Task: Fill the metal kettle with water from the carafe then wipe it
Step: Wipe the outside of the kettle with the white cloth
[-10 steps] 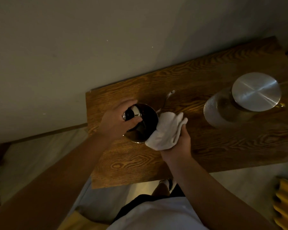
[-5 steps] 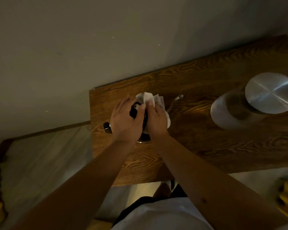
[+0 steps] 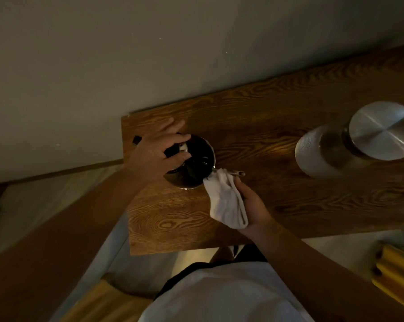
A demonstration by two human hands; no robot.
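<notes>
Cloth (image 3: 227, 202) slid off the kettle (image 3: 196, 166) top; right hand (image 3: 252, 203) pinches it on the spout, which points right, while left hand (image 3: 158, 154) clamps the lid.

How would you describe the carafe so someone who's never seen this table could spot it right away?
Start at the wooden table against the wall and go to its right end. The carafe stands there alone, away from both hands. It is the clear glass vessel with a broad, flat, brushed-metal lid, unlike the small dark metal kettle at the left end.
</notes>
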